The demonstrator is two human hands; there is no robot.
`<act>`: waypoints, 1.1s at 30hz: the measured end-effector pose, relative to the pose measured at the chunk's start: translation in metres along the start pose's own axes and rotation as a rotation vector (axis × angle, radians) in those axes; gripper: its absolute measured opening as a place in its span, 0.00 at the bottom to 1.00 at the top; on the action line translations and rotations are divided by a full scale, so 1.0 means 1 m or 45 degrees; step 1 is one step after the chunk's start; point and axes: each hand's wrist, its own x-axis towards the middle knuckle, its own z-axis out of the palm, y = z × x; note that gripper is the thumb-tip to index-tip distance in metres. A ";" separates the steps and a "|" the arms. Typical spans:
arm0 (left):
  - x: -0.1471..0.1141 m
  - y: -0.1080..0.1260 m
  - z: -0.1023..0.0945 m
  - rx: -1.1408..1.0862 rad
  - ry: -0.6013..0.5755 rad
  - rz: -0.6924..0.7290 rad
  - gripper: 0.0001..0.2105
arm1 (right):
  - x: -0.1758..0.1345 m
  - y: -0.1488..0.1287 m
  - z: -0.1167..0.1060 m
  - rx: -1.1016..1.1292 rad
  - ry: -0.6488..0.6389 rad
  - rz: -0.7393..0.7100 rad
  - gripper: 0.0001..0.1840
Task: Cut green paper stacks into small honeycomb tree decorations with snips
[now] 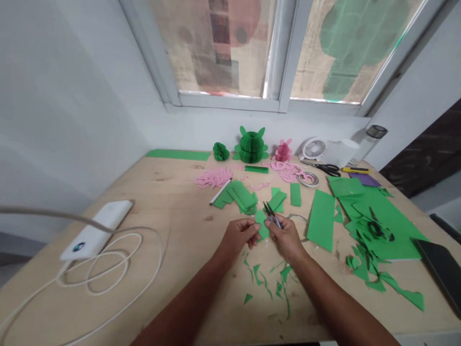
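Close to the middle of the table, my left hand (243, 234) pinches the left edge of a small rounded green paper piece (263, 225). My right hand (286, 236) is closed round a slim blue tool with two dark pointed tips (272, 215), which point up and away from me. The right thumb lies against the paper's right edge. Narrow green paper scraps (257, 274) lie on the wood just below both hands. Beyond the fingers are several stacked green paper strips (242, 194) and a white pen (220, 192).
Along the back stand a green honeycomb paper figure (251, 146), a pink one (283, 151) and a small white fan (314, 148). Black-handled scissors (327, 168), a tape roll (308, 179) and green sheets (389, 221) lie rightward. A white power bank (99, 228) with looped cable lies left.
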 end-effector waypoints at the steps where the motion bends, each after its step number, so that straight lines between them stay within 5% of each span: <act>1: 0.000 0.000 -0.001 0.008 0.000 0.008 0.15 | 0.000 0.001 0.000 -0.007 -0.006 -0.011 0.19; 33: 0.001 0.002 -0.007 -0.101 -0.026 -0.014 0.10 | -0.002 -0.003 0.001 -0.038 -0.015 -0.019 0.20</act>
